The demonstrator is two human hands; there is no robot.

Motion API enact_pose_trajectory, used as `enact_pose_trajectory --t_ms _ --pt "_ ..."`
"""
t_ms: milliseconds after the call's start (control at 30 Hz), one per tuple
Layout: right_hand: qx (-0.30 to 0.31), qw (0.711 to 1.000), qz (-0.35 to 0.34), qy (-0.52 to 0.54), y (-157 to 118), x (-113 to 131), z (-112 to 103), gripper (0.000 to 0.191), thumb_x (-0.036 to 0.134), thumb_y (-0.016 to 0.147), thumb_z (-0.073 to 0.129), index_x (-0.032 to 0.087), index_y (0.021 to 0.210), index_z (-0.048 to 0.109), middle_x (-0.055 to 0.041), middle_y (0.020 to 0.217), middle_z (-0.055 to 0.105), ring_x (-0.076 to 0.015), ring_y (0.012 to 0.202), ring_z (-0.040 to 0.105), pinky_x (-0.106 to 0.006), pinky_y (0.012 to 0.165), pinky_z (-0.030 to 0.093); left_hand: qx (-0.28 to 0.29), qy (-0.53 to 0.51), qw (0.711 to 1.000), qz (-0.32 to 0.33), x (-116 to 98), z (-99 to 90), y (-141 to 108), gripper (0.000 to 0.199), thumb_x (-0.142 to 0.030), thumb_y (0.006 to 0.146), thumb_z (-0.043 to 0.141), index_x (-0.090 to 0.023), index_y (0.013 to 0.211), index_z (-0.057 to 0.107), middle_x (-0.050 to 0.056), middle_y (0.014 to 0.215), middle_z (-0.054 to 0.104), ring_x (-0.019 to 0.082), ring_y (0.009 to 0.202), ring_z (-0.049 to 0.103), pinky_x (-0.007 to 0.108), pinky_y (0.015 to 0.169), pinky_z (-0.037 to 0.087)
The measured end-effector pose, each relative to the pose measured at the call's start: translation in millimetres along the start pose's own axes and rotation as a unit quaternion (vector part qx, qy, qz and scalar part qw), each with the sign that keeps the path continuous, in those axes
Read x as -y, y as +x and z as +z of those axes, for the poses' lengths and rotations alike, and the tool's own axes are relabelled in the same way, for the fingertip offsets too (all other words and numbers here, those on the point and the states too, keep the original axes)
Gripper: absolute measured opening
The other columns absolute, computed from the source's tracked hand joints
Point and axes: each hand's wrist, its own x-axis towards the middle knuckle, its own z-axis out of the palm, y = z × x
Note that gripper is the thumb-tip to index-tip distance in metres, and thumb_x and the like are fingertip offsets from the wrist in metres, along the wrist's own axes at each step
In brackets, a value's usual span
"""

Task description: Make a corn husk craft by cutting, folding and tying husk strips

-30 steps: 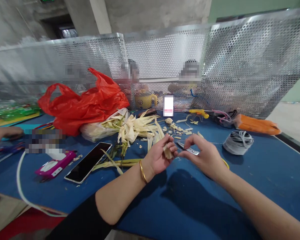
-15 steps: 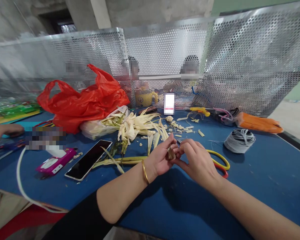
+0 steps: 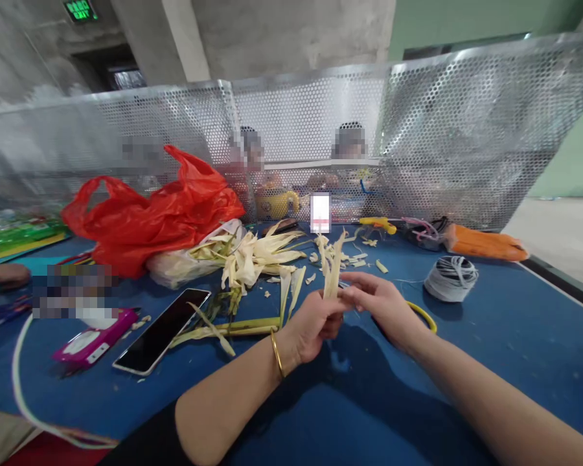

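My left hand (image 3: 320, 323) is closed around the lower end of a small bundle of pale corn husk (image 3: 333, 268), whose strips stand upright above the fist. My right hand (image 3: 381, 301) meets it from the right, its bent fingertips together at the bundle's base; what they pinch is hidden. A thin silvery piece shows by those fingertips. Yellow looped handles (image 3: 425, 316) stick out from behind the right hand, partly covered. A spool of pale grey string (image 3: 451, 278) stands to the right, a thin strand running from it towards my right hand.
Loose corn husks (image 3: 252, 255) and scraps lie beyond my hands. Left are a phone (image 3: 162, 331), a magenta device (image 3: 96, 340), a red plastic bag (image 3: 155, 213) and another person's hand (image 3: 7, 277). A perforated metal screen (image 3: 311, 103) borders the back, near an orange packet (image 3: 486, 243).
My left hand has turned over from palm up, and the husk bundle now stands upright out of it. My right fingers have straightened somewhat. The view has tilted up slightly.
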Motion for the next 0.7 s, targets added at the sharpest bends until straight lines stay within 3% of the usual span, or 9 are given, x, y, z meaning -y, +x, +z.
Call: enact_pose_trajectory --t_ms 100,267,400,500,600,700 --pt "0.054 0.995 0.046 0.063 -1.8 -2.4 6.9 0.034 0.036 0.063 0.076 0.016 0.089 0.07 0.0038 0.061 0.056 -0.0111 0.059 0.049 -0.024 0.056 0.039 -0.016 0.099 0.995 -0.019 4.4 4.7 -2.4 0.029 -0.018 0.058 0.072 -0.019 0.066 0.044 -0.012 0.047 0.024 0.003 0.041 0.016 0.021 0.041 0.01" --pt "0.057 0.984 0.096 0.136 -6.6 -4.8 14.7 0.03 0.034 0.059 0.079 0.014 0.079 0.069 -0.0001 0.067 0.065 -0.0119 0.061 0.054 -0.025 0.058 0.04 -0.033 0.212 0.977 -0.013 8.4 9.0 -3.7 0.023 -0.009 0.058 0.063 -0.017 0.077 0.053 -0.01 0.055 0.042 0.004 0.044 0.029 0.021 0.045 0.02" --pt "0.036 0.976 0.1 0.193 -5.6 -3.7 8.9 0.03 0.041 0.063 0.077 0.015 0.066 0.063 0.0037 0.053 0.055 -0.0073 0.049 0.043 -0.023 0.05 0.032 -0.002 0.212 0.976 -0.047 3.6 6.9 -3.9 0.02 -0.021 0.063 0.064 -0.018 0.08 0.053 -0.011 0.052 0.032 0.004 0.042 0.022 0.022 0.042 0.013" --pt "0.012 0.97 0.089 0.224 -2.4 -0.3 -1.1 0.032 0.042 0.064 0.077 0.016 0.064 0.059 0.0078 0.045 0.044 -0.0058 0.044 0.033 -0.023 0.047 0.026 0.045 0.164 0.983 -0.07 -0.7 2.0 -3.5 0.025 -0.04 0.072 0.059 -0.019 0.081 0.051 -0.011 0.05 0.024 0.005 0.042 0.013 0.021 0.041 0.008" --pt "-0.01 0.967 0.064 0.247 1.4 5.0 -10.7 0.033 0.041 0.063 0.078 0.016 0.061 0.057 0.0062 0.047 0.047 -0.0064 0.046 0.037 -0.022 0.048 0.027 0.056 0.154 0.984 -0.065 -2.5 -2.7 -2.0 0.042 -0.06 0.08 0.046 -0.019 0.073 0.047 -0.011 0.049 0.023 0.005 0.042 0.013 0.02 0.041 0.01" --pt "-0.055 0.962 0.05 0.263 4.2 9.3 -16.6 0.034 0.039 0.057 0.082 0.015 0.064 0.059 0.0052 0.05 0.051 -0.0067 0.047 0.042 -0.022 0.048 0.03 0.038 0.184 0.982 -0.033 -4.9 -5.9 -0.4 0.045 -0.063 0.081 0.045 -0.019 0.07 0.043 -0.01 0.049 0.027 0.005 0.042 0.016 0.021 0.041 0.012"
